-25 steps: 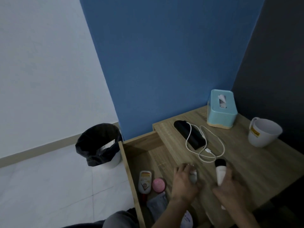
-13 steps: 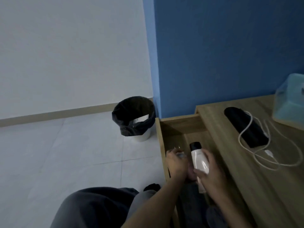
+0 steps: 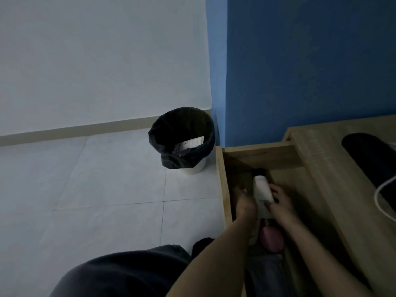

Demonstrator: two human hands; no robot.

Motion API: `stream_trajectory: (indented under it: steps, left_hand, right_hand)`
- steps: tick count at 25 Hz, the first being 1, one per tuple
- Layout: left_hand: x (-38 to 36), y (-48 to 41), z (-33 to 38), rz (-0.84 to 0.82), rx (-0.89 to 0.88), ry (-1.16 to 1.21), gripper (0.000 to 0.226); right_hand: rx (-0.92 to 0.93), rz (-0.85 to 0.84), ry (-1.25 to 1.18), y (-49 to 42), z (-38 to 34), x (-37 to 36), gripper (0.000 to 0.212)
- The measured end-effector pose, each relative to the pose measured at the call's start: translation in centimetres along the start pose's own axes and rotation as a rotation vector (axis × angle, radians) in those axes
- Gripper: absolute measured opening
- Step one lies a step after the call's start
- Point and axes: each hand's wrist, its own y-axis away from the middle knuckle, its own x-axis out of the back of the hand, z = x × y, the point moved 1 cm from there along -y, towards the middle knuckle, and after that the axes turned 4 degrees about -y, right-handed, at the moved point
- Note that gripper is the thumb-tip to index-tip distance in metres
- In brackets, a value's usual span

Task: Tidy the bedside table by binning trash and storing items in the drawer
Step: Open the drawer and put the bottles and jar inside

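Note:
Both my hands are down inside the open wooden drawer (image 3: 220, 179). My right hand (image 3: 280, 202) grips a white bottle (image 3: 262, 189) with a black cap, lying tilted with the cap toward the drawer's back. Just left of it, my left hand (image 3: 245, 207) is curled around a small pale object that is mostly hidden and blurred. Below the hands, a pink round item (image 3: 272, 237) lies in the drawer. A bin (image 3: 182, 142) with a black liner stands on the floor left of the drawer, with a white paper inside.
The bedside table top (image 3: 321, 168) runs along the right, with a black case (image 3: 368, 159) and a white cable (image 3: 383, 189) on it. A blue wall rises behind. My knee (image 3: 128, 273) in dark trousers is at the bottom, over pale floor tiles.
Both hands left the table top and went down into the drawer, carrying the bottle and the small object. The view swung left, so the tissue box and mug are out of sight.

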Motion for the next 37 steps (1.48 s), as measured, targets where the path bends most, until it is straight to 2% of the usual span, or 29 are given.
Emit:
stream_trajectory:
  steps: [3, 5, 7, 9, 10, 12, 13, 14, 16, 18, 22, 26, 27, 28, 30, 32, 33, 35, 37]
  left_hand:
    - [0.1, 0.4, 0.3, -0.026, 0.05, -0.07, 0.04]
    - [0.1, 1.5, 1.1, 0.002, -0.022, -0.156, 0.041]
    - [-0.2, 2.4, 2.1, 0.12, -0.114, -0.281, 0.042]
    - [-1.5, 4.4, 4.2, 0.225, -0.328, -0.381, 0.041]
    - [-2.5, 5.6, 5.6, 0.22, -0.467, -0.382, 0.04]
    - [-5.1, 7.7, 8.0, 0.067, -0.73, -0.382, 0.042]
    - [-6.5, 8.8, 8.7, -0.054, -0.819, -0.416, 0.046]
    - [-7.8, 9.9, 9.0, -0.165, -0.878, -0.463, 0.05]
    - [-9.8, 11.4, 9.1, -0.291, -0.914, -0.596, 0.057]
    - [-10.8, 11.9, 9.2, -0.297, -0.889, -0.739, 0.064]
    - [-12.0, 12.8, 10.3, -0.323, -0.879, -0.857, 0.066]
    - [-13.0, 13.6, 10.6, -0.319, -0.851, -0.921, 0.06]
    - [-13.1, 13.6, 10.5, -0.308, -0.844, -0.906, 0.054]
    - [-13.3, 13.6, 10.4, -0.294, -0.822, -0.868, 0.047]
    - [-13.6, 13.3, 10.2, -0.26, -0.77, -0.778, 0.036]
    - [-13.6, 13.0, 9.6, -0.211, -0.767, -0.694, 0.029]
    - [-13.4, 13.1, 9.1, -0.185, -0.79, -0.647, 0.025]
    - [-12.8, 13.1, 8.0, -0.138, -0.866, -0.591, 0.019]
    - [-12.2, 13.4, 7.0, -0.116, -0.909, -0.55, 0.019]
  right_hand:
    - [0.031, -0.037, 0.039, 0.9, -0.8, 0.4, 0.053]
    - [0.071, -0.023, 0.08, 2.6, -2.1, 1.6, 0.045]
    - [0.194, 0.036, 0.11, 4.9, -4.1, 3.2, 0.037]
    - [0.397, 0.172, 0.075, 7.9, -6.7, 6.5, 0.033]
    - [0.507, 0.295, 0.088, 9.6, -8.0, 8.6, 0.032]
    - [0.661, 0.576, 0.235, 11.2, -9.0, 12.8, 0.035]
    - [0.64, 0.652, 0.349, 11.1, -8.6, 14.9, 0.041]
    - [0.572, 0.649, 0.478, 10.9, -7.7, 16.7, 0.05]
    - [0.379, 0.512, 0.63, 10.6, -5.3, 18.8, 0.067]
    - [0.317, 0.457, 0.613, 10.9, -2.6, 20.0, 0.071]
    - [0.307, 0.622, 0.608, 11.7, 1.5, 22.8, 0.039]
    - [0.043, 0.728, 0.58, 12.7, 2.4, 25.5, 0.037]
    - [0.024, 0.756, 0.61, 12.9, 1.9, 25.5, 0.039]
    - [0.055, 0.768, 0.642, 12.9, 1.3, 25.2, 0.042]
    - [0.256, 0.734, 0.657, 13.4, -0.2, 23.7, 0.043]
    - [0.415, 0.615, 0.528, 14.1, -2.4, 21.8, 0.04]
    - [0.416, 0.533, 0.393, 14.3, -3.4, 21.0, 0.039]
    - [0.3, 0.387, 0.16, 13.7, -4.1, 19.3, 0.043]
    - [0.187, 0.343, 0.031, 13.2, -4.7, 18.0, 0.045]
